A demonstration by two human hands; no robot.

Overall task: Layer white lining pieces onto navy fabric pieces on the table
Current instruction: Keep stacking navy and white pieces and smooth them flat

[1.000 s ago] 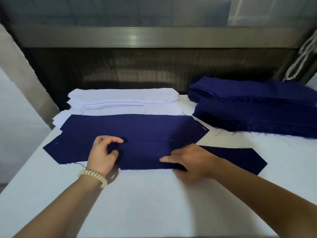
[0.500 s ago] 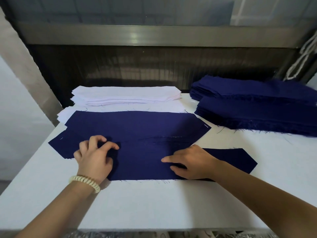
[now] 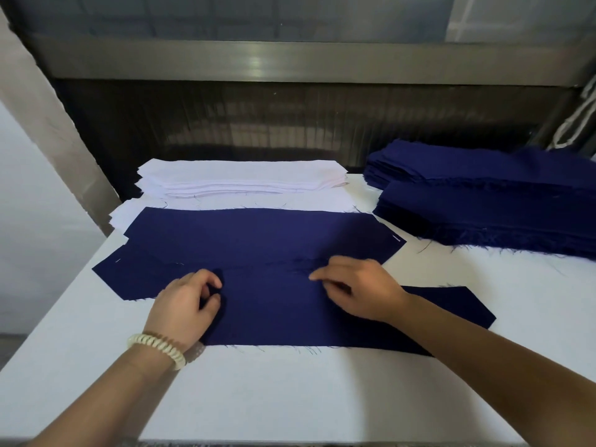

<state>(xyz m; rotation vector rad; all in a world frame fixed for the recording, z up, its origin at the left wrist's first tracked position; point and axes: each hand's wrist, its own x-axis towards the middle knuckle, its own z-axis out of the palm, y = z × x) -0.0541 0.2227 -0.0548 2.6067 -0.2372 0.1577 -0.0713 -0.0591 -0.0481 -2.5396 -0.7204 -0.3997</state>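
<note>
Two navy pieces lie overlapped in the middle of the desk [image 3: 290,398]. The far navy piece [image 3: 258,233] is flat, and the near navy piece [image 3: 274,314] lies across its front edge and reaches off to the right. The left hand [image 3: 185,304], a bead bracelet [image 3: 158,346] at its wrist, has its grip closed on the near navy piece — thumb and curled fingers pinch up a small fold. The right hand [image 3: 361,288] rests bent-fingered at the overlap; whether its grip pinches the cloth or only presses it, I cannot tell. No lining lies on either piece. The white lining stack [image 3: 242,179] sits just behind them, and the navy stack [image 3: 483,208] is at the far right.

The risk, I judge, is drag — a pull on the near piece could carry the far one along, since frayed edges catch, and skew both. A fold left pinched in would put a crease under the lining.
</note>
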